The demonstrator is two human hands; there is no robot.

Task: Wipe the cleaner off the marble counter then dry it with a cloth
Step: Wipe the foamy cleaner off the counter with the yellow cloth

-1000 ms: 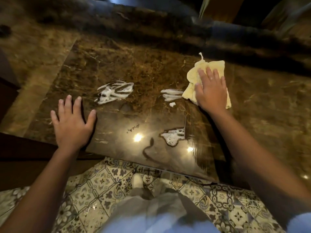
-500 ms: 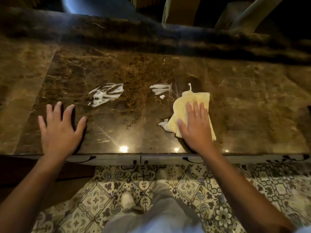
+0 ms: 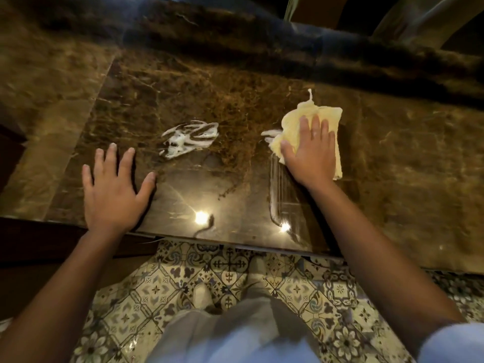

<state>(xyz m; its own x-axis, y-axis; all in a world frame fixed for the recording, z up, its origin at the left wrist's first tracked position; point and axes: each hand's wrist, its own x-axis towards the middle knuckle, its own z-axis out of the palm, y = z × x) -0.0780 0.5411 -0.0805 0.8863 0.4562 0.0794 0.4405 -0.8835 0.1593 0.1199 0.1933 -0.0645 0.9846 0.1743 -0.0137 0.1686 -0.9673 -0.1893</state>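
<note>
A brown marble counter [image 3: 392, 158] fills the upper half of the view. My right hand [image 3: 311, 150] presses flat on a yellow cloth [image 3: 332, 119] right of centre. A small white streak of cleaner [image 3: 269, 132] shows at the cloth's left edge. A larger smear of white cleaner [image 3: 188, 138] lies near the middle, untouched by either hand. A thin wet trail [image 3: 277, 195] runs from the cloth toward the front edge. My left hand [image 3: 112, 189] rests flat on the marble at the left, fingers spread, holding nothing.
A raised dark marble ledge [image 3: 262, 38] runs along the back of the counter. Patterned floor tiles [image 3: 230, 265] and my light trousers [image 3: 235, 334] show below the front edge. Ceiling lights reflect on the glossy stone near the front.
My right hand has pushed the cloth away from the front edge, over the near blob of cleaner, up to the small streak, leaving a wet trail. My left hand stays planted.
</note>
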